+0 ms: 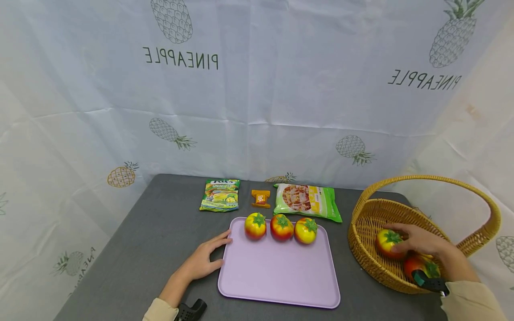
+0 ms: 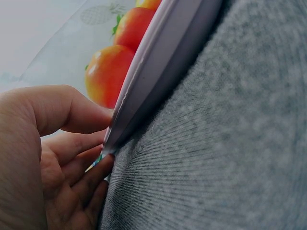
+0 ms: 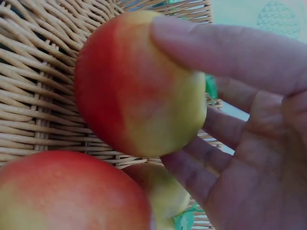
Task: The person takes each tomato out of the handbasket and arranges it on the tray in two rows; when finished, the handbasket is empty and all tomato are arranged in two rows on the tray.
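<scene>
Right hand (image 1: 419, 240): clamped on 1 fruit (image 1: 386, 244); I judge this the picking step.
Fruit: inside the basket (image 1: 367, 264), at least 1 more beside the grip.
Left hand (image 1: 202, 261): fingers apart, touching the tray (image 1: 277, 274), well left of the grip.
Handle (image 1: 425, 178): lifting would, I think, call for clearing it.
</scene>
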